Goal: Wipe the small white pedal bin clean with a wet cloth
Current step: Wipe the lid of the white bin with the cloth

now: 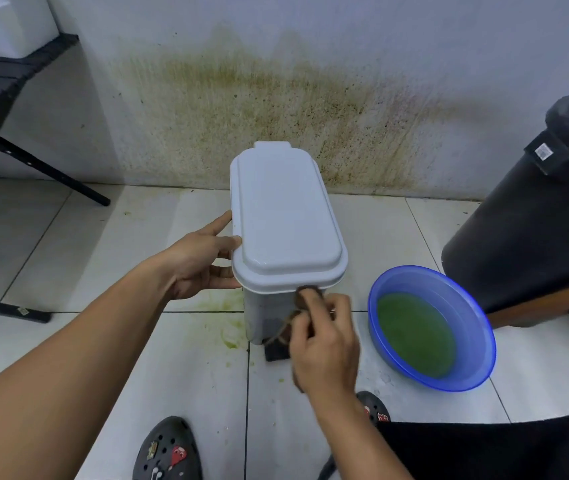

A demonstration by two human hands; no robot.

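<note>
Small white pedal bin (pixel 286 216) stands upright on tiled floor (pixel 103 341), lid shut, close to stained wall (pixel 276 98). Long axis of lid runs away from the person twd the wall; the short front face, w/ black pedal (pixel 276 351) at its foot, is turned to the person.

Right hand (pixel 324 344) is the working hand. Its fingers are curled round a dark wet cloth (pixel 305 296), which is bunched and pressed on the front face just under the lid rim, right of centre. From these fingers, the unwiped front panel lies straight below, and lid and sides lie up and beyond.

Left hand (pixel 196 268) is set on the bin's left side near the front corner. Fingers are spread and fairly straight, thumb on the lid edge, others against the wall below the rim. Bracing is judged, not gripping.

Next stroke prob. to be drawn down the front twd the pedal, or across under the rim. Bin is judged light, so tipping is to be countered by the left hand.

Blue basin (pixel 411 282) w/ green water sits just right of the bin, nearer the right hand for re-wetting. Large black bin (pixel 525 237) stands further right.
</note>
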